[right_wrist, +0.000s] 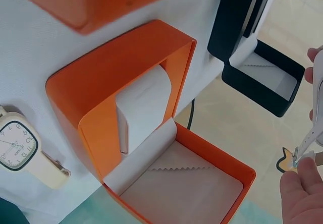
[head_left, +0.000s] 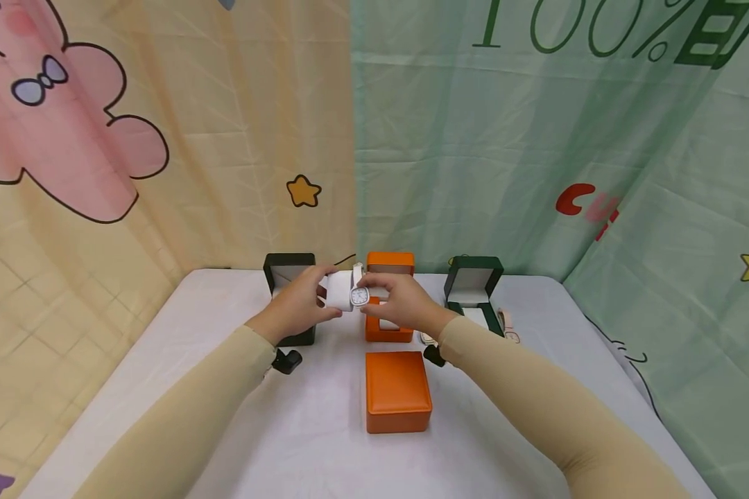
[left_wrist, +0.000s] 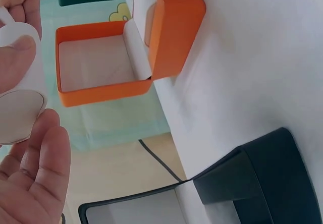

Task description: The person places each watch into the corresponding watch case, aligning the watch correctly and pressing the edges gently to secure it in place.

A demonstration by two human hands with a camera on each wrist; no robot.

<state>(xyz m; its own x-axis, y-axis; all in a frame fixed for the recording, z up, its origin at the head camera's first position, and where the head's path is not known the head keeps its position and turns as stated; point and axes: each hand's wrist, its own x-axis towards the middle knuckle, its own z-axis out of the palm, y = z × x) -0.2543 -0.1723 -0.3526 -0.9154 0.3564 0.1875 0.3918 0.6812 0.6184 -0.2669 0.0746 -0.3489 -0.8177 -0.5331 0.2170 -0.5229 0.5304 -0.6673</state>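
Observation:
My left hand (head_left: 296,301) grips a white watch cushion (head_left: 339,290) above the table, with the thumb and fingers on its sides. A white-strapped wristwatch (head_left: 359,296) with a squarish white dial stands against the cushion's right end. Fingers of my right hand (head_left: 402,301) pinch this watch close to its dial. In the left wrist view the cushion (left_wrist: 22,82) shows a rounded flat end. From the right wrist, the loose white strap (right_wrist: 312,137) shows at the right edge beside my fingertips; most of the watch is out of frame.
An open orange box (head_left: 390,334) with a white cushion stands behind the hands. Open dark boxes stand left (head_left: 296,341) and right (head_left: 494,319). Nearer sits a closed orange box (head_left: 398,391). A cream watch (right_wrist: 20,143) and a pinkish watch (head_left: 509,333) lie on the white-covered table.

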